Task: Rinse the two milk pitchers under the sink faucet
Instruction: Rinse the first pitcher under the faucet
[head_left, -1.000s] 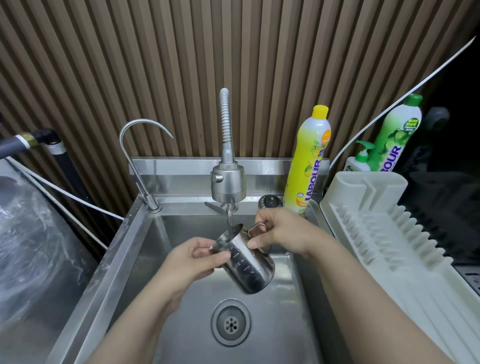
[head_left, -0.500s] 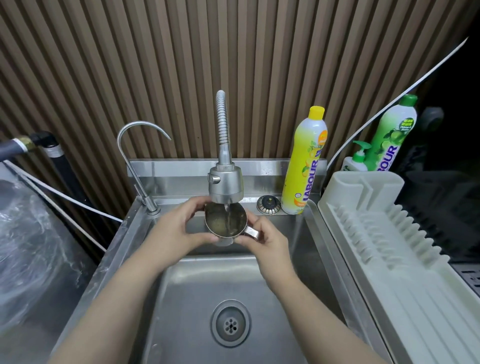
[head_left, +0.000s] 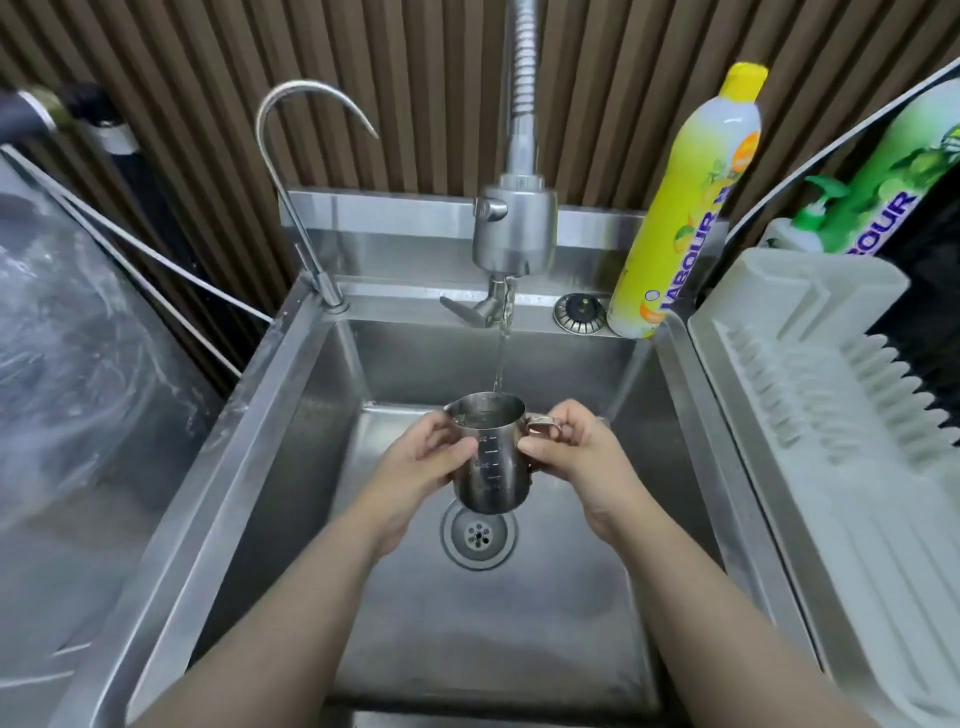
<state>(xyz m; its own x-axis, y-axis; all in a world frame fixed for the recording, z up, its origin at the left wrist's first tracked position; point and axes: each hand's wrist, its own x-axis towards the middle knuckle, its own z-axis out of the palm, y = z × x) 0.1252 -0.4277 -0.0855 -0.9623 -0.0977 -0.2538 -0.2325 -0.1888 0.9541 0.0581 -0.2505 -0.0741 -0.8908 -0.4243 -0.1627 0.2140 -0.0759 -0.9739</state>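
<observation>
A steel milk pitcher (head_left: 491, 465) is held upright over the sink basin (head_left: 291, 467), just above the drain (head_left: 479, 535). My left hand (head_left: 421, 462) grips its left wall. My right hand (head_left: 571, 447) holds its handle on the right. A thin stream of water falls from the main faucet (head_left: 514, 228) into the pitcher's far rim. Only one pitcher is in view.
A thin curved tap (head_left: 306, 156) stands at the sink's back left. A yellow dish soap bottle (head_left: 685, 208) and a round plug (head_left: 581, 312) sit on the back ledge. A white dish rack (head_left: 831, 415) lies to the right, green bottles (head_left: 883, 208) behind it. Plastic sheeting (head_left: 78, 389) covers the left.
The pitcher went from tilted in the basin, up under the faucet head, and now sits lower over the drain with water running into it. The view has dropped closer.
</observation>
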